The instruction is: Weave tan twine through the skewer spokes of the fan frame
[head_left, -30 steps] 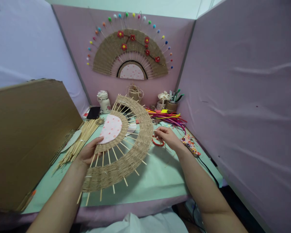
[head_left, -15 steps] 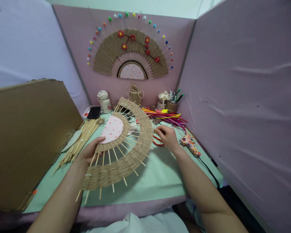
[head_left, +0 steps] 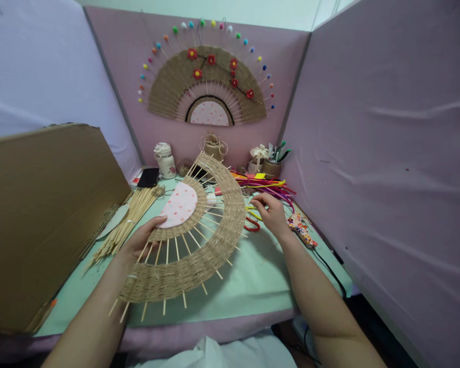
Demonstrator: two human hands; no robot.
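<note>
My left hand (head_left: pixel 141 240) grips a woven fan (head_left: pixel 233 204) at its inner band, thumb on the pink dotted half-circle and fingers behind. The fan is tilted above the table, its thin wooden sticks poking past the outer rim. Beside the fan's right edge, my right hand (head_left: pixel 269 212) has thumb and fingertips pinched together, just off the stick ends. Whatever may be between those fingertips is too small to make out. Under that hand lie scissors with red handles (head_left: pixel 252 225) and a yellow-handled tool (head_left: pixel 255 213), both partly hidden.
A bundle of sticks (head_left: pixel 132 220) and a large cardboard sheet (head_left: pixel 49 225) are at left. Behind stand a phone (head_left: pixel 148 177), bottle (head_left: pixel 164 161), twine spool (head_left: pixel 213 145) and pen holder (head_left: pixel 272 167). Colourful pipe cleaners (head_left: pixel 270 185) and a floral glue gun (head_left: pixel 302 229) lie right. A finished fan (head_left: pixel 168 82) hangs behind.
The fan has turned a little clockwise, its top shifting right and its lower end left. My right hand has moved slightly right, away from the rim, and the yellow-handled tool now shows.
</note>
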